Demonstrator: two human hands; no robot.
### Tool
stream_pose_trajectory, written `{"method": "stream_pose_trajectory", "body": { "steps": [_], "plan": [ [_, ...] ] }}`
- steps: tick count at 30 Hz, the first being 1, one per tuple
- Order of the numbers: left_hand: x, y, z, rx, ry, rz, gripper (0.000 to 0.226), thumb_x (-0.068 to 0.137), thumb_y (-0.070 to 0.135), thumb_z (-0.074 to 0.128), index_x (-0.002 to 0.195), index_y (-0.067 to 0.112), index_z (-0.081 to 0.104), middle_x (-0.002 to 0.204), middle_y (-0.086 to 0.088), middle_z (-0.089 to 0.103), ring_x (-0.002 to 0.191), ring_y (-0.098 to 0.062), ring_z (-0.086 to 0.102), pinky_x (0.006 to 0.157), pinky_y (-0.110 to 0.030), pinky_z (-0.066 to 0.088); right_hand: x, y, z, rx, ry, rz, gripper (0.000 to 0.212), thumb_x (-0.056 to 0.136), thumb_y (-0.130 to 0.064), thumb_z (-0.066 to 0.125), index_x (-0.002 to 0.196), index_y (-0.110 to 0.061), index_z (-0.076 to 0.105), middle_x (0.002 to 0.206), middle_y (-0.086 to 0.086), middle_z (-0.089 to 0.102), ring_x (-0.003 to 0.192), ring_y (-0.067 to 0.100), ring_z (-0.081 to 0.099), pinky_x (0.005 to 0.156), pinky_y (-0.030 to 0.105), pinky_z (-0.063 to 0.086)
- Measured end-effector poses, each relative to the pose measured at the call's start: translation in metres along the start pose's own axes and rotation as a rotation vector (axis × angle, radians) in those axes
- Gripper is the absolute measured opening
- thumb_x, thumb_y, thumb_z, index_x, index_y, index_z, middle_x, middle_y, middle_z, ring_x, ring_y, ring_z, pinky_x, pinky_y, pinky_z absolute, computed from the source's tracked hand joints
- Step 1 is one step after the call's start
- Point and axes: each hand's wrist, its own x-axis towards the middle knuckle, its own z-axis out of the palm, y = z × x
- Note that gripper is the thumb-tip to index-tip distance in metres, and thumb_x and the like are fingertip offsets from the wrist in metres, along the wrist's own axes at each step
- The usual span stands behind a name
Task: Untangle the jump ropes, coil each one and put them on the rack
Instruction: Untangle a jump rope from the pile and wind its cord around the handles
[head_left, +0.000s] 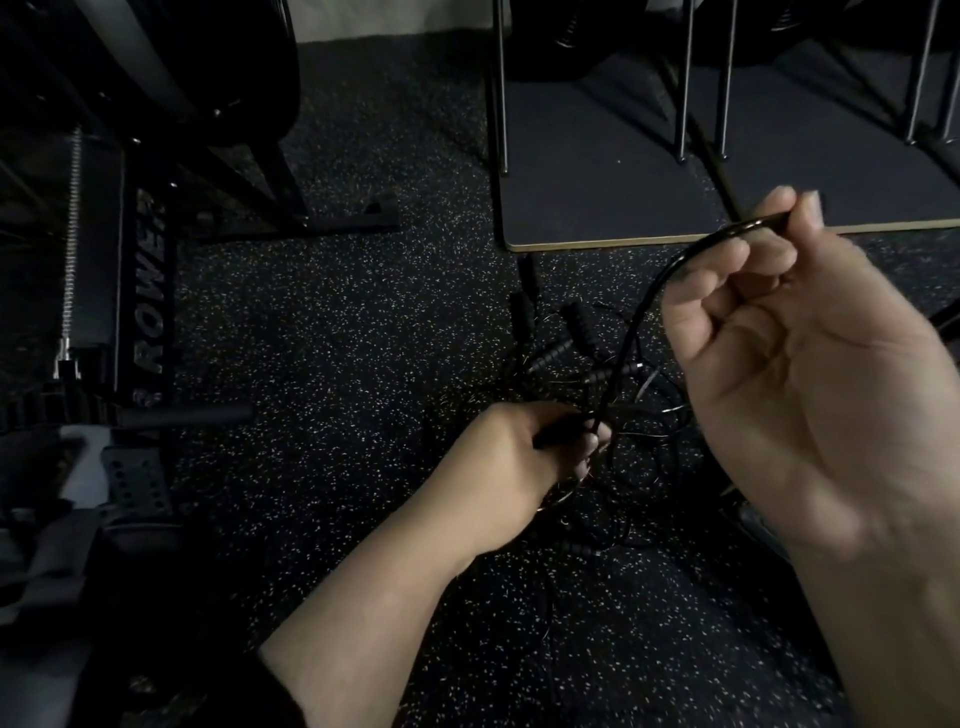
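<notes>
Dim gym floor, black rubber w/ pale speckles, fills most of the view. All places below are given relative to the tangle of jump ropes, which lies on that floor near centre, a bit right.

Far left of the tangle: a black rowing machine, white lettering "ROWER" down its rail, a foam-covered bar sticking out toward the tangle.

Beyond the tangle, up and right: a dark flat platform w/ a pale edge, thin metal rods standing on it. Can't tell if this is the rack.

My right hand is raised close to the camera, right of and above the tangle. Thumb and forefinger pinch a black rope strand; other fingers curled in. The strand arcs from that pinch down-left into the tangle.

My left hand is low, at the tangle's near-left edge, fingers curled round the same strand's lower end where it meets the pile; bare forearm runs back toward bottom left.

The tangle itself: thin black cords looped over each other, several ribbed black handles poking out on its far side. Ropes not yet separated or coiled. How many ropes, can't tell.
</notes>
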Motion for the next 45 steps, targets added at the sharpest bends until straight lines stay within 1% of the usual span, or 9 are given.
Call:
{"method": "stream_pose_trajectory", "body": {
  "steps": [4,7,10,17,23,32,37,41,45],
  "plan": [
    [0.0,0.003,-0.001,0.034,0.115,0.044,0.015,0.102,0.036,0.061,0.104,0.034,0.075,0.087,0.017,0.075,0.086,-0.012,0.071,0.083,-0.031,0.054,0.003,0.0,-0.009,-0.153,0.001,-0.038,0.021,0.102,-0.025,0.055,0.096,-0.011,0.07,0.077,0.0,0.065,0.078,0.015,0.068,0.079,0.029,0.057],
    [-0.002,0.01,-0.008,-0.107,0.167,0.053,0.016,0.103,0.03,0.06,0.097,0.031,0.075,0.07,0.023,0.069,0.063,0.006,0.061,0.061,-0.025,0.048,0.002,0.006,-0.028,-1.059,0.072,0.004,0.018,0.098,-0.029,0.067,0.085,-0.019,0.073,0.07,0.0,0.071,0.069,0.029,0.069,0.077,0.05,0.062],
    [-0.004,0.014,-0.013,-0.15,0.191,0.124,0.019,0.103,0.027,0.06,0.091,0.02,0.074,0.069,0.016,0.061,0.05,0.003,0.046,0.052,-0.021,0.033,-0.002,0.019,-0.04,-1.639,-0.101,0.292,0.008,0.093,-0.042,0.071,0.087,-0.037,0.069,0.061,-0.006,0.069,0.045,0.01,0.059,0.045,0.026,0.053],
    [-0.008,0.021,-0.02,-0.354,0.23,0.13,0.014,0.1,0.021,0.064,0.106,0.021,0.077,0.071,0.012,0.061,0.052,-0.003,0.037,0.048,-0.023,0.026,0.005,0.046,-0.046,-1.676,-0.065,0.061,0.026,0.098,-0.041,0.064,0.078,-0.026,0.068,0.045,-0.011,0.053,0.035,0.006,0.039,0.035,0.018,0.028],
    [-0.01,0.016,-0.025,-0.254,0.239,0.075,0.018,0.096,0.022,0.069,0.102,0.034,0.08,0.07,0.006,0.059,0.061,-0.016,0.039,0.055,-0.036,0.03,0.002,0.032,-0.025,-1.361,-0.021,-0.129,0.023,0.099,-0.034,0.061,0.084,-0.025,0.074,0.076,-0.011,0.074,0.07,0.0,0.069,0.064,0.009,0.048],
    [-0.008,0.011,-0.019,-0.107,0.242,0.054,0.028,0.108,0.024,0.048,0.101,0.031,0.074,0.059,0.01,0.063,0.047,-0.002,0.053,0.047,-0.022,0.041,-0.001,0.032,-0.018,-1.426,-0.06,-0.041,0.026,0.099,-0.038,0.06,0.081,-0.027,0.074,0.076,-0.011,0.074,0.065,0.003,0.068,0.06,0.018,0.052],
    [-0.005,0.004,-0.015,0.04,0.147,0.076,0.014,0.1,0.027,0.063,0.107,0.035,0.072,0.087,0.006,0.076,0.077,-0.013,0.07,0.073,-0.034,0.056,0.0,0.03,-0.015,-1.237,0.018,-0.131,0.028,0.1,-0.037,0.059,0.084,-0.023,0.076,0.075,-0.002,0.076,0.067,0.015,0.072,0.073,0.039,0.061],
    [0.0,-0.002,-0.011,0.092,0.132,0.045,0.018,0.102,0.032,0.063,0.088,0.023,0.071,0.075,-0.007,0.073,0.06,-0.012,0.064,0.054,-0.021,0.044,0.001,0.026,-0.011,-1.058,0.024,-0.258,0.029,0.102,-0.034,0.059,0.083,-0.02,0.076,0.077,0.004,0.075,0.072,0.022,0.072,0.074,0.052,0.061],
    [0.005,-0.009,-0.014,0.199,0.158,-0.007,0.036,0.103,0.039,0.058,0.074,0.017,0.063,0.059,0.005,0.057,0.053,-0.007,0.05,0.054,-0.022,0.036,0.007,0.015,-0.005,-0.697,0.0,-0.401,0.039,0.106,-0.025,0.053,0.075,-0.027,0.078,0.079,-0.003,0.073,0.072,0.014,0.068,0.072,0.038,0.057]
  ]
}}
